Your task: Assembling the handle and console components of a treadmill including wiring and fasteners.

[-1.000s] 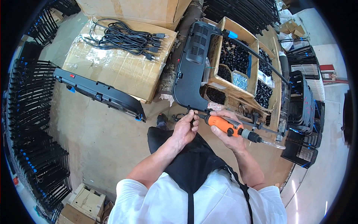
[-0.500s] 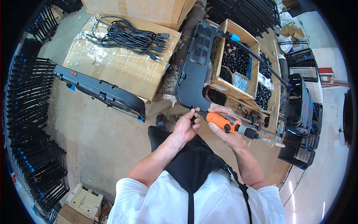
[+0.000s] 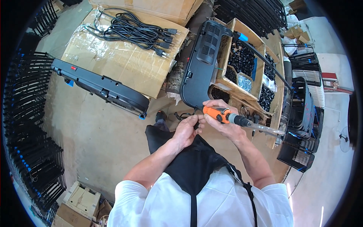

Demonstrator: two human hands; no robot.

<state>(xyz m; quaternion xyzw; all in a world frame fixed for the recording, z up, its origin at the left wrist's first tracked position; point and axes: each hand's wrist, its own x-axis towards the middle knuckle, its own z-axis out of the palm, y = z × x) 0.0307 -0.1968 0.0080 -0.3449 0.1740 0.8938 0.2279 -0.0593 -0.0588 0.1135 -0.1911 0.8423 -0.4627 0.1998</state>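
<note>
My right hand [image 3: 227, 126] is wrapped round an orange inline power screwdriver [image 3: 217, 114], with a clear hose trailing off to the right. Its front end sits by the near corner of a black plastic panel [image 3: 196, 81] that has a vented bulge; the tip is hidden. Just below that corner, my left hand [image 3: 185, 130] is closed in a pinch, its fingertips close to the right fingers. What it pinches cannot be made out. A thin black cord [image 3: 183, 115] loops beside the left hand's fingertips.
Wooden bins [image 3: 226, 80] of black parts and screws stand right of the panel. Black power cords [image 3: 132, 30] lie on a cardboard box [image 3: 124, 62] at the upper left. A second black housing [image 3: 100, 89] hangs along its near side. Stacked black frames [image 3: 32, 113] line the left.
The screwdriver and right hand have shifted slightly left and up. The left fingertips have dropped away from the panel corner toward the right fingers. The whole view has shifted a little.
</note>
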